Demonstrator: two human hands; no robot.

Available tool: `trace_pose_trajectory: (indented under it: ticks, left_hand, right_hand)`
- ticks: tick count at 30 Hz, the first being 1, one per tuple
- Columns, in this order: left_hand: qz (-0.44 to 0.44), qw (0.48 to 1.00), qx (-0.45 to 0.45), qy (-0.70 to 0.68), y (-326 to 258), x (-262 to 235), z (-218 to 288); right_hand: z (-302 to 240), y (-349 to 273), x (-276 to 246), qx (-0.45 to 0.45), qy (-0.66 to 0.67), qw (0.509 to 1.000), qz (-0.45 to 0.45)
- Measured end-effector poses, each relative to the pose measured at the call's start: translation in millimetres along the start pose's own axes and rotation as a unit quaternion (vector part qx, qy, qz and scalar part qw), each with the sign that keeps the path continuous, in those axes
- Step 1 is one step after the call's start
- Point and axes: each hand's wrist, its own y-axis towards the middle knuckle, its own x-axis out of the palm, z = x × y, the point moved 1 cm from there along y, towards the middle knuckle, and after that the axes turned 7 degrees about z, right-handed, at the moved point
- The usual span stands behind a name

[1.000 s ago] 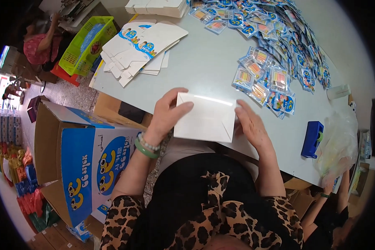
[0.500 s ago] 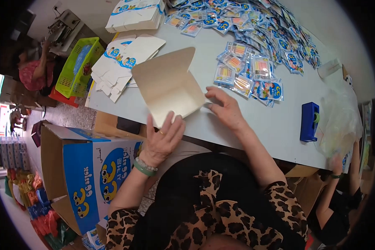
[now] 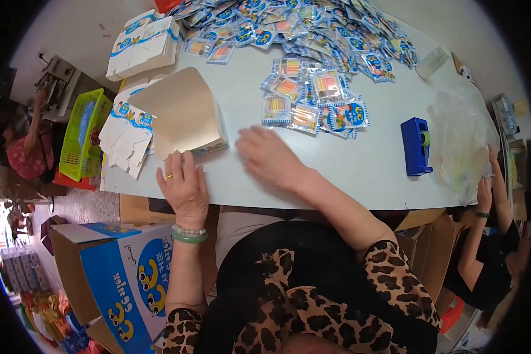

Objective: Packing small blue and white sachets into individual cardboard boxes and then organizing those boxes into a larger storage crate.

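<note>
An unfolded cardboard carton (image 3: 186,112), plain inside with a raised flap, stands tilted on the left of the table. My left hand (image 3: 186,186) is at its near edge, fingers spread and fingertips touching it. My right hand (image 3: 268,156) hovers low over the tabletop just right of the carton, apart from it; it is slightly blurred and nothing shows in it. Beyond my right hand lies a small group of clear-and-blue sachets (image 3: 304,118) with coloured sticks inside. Flat printed cartons (image 3: 124,138) lie left of the open carton.
A large heap of sachets (image 3: 312,35) covers the table's far side. A stack of flat cartons (image 3: 144,47) sits far left. A blue tape dispenser (image 3: 416,147) and plastic bag (image 3: 463,135) are right, near another person's hands. A large blue-white box (image 3: 118,271) stands below left.
The carton has shifted left and turned slightly, with my left hand at its near edge. My right hand has come away from the carton's right side. The whole view has shifted too.
</note>
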Motion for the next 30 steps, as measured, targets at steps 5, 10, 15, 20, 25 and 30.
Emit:
trace_pose_trajectory:
  ticks: [5,10,15,20,25,30]
  left_hand:
    - [0.048,0.997,-0.014,-0.054,-8.3,-3.8,14.9]
    - [-0.041,0.965,-0.102,-0.237,-7.3,7.8,57.1]
    - [-0.145,0.938,-0.162,-0.271,9.5,22.0,65.0]
    - [-0.136,0.945,-0.134,-0.265,24.7,41.5,83.7]
    - [-0.113,0.936,-0.161,-0.292,18.5,62.8,87.4]
    - [-0.087,0.909,-0.204,-0.353,13.2,72.0,83.5]
  right_hand:
    - [46.0,24.5,-29.5,0.137,-0.195,0.960,0.145]
    - [62.0,2.1,-19.6,0.135,-0.184,0.973,0.045]
    - [20.6,-42.5,-42.7,0.083,-0.138,0.987,-0.016]
    - [29.0,-55.4,-51.0,0.108,-0.034,0.987,0.113]
    - [41.6,-9.4,-36.8,0.180,-0.118,0.974,0.069]
    - [58.7,-3.8,-48.8,0.260,-0.132,0.955,0.061]
